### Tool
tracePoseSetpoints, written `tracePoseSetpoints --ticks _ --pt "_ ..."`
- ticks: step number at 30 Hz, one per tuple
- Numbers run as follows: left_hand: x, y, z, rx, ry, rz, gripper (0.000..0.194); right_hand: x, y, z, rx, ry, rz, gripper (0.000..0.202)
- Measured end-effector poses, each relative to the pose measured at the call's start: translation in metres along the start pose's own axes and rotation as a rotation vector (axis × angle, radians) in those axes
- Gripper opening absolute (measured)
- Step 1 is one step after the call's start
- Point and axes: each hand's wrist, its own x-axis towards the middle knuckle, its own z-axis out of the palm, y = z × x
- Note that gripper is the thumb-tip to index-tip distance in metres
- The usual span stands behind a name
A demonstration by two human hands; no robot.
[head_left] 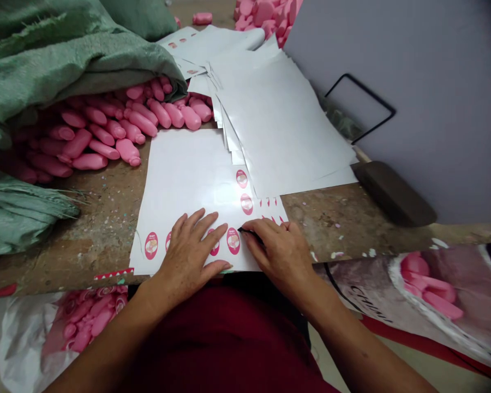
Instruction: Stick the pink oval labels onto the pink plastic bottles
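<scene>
A white sticker sheet [184,174] lies flat at the table's front edge, with pink oval labels along its bottom and right side. Spread across its lower part is my left hand [192,243], palm down, covering some of the labels. My right hand [276,243] is closed around a thin dark pointed tool, mostly hidden by the fingers, so I cannot make out its kind. The tool's dark tip [240,230] is beside the upper right of an oval label [233,241]. More oval labels [246,204] run up the right side of the sheet.
Fanned white sheets [278,120] overlap the sheet's right side. Pink bottles [141,121] spill from a green woven sack [82,54] at left. A grey panel [413,109] and a dark brown block [395,194] stand right. Bags of pink bottles [94,316] hang below the table edge.
</scene>
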Motion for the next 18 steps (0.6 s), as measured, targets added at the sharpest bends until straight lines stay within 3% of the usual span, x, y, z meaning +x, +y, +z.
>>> tracePoseSetpoints --ticks 10,18 --pt "0.000 -0.002 0.000 0.000 -0.021 0.001 0.065 0.002 -0.003 0.009 0.092 -0.019 0.011 0.021" --pt "0.001 -0.001 0.000 -0.017 -0.040 -0.012 0.062 0.004 0.006 -0.001 0.060 0.011 0.009 0.021"
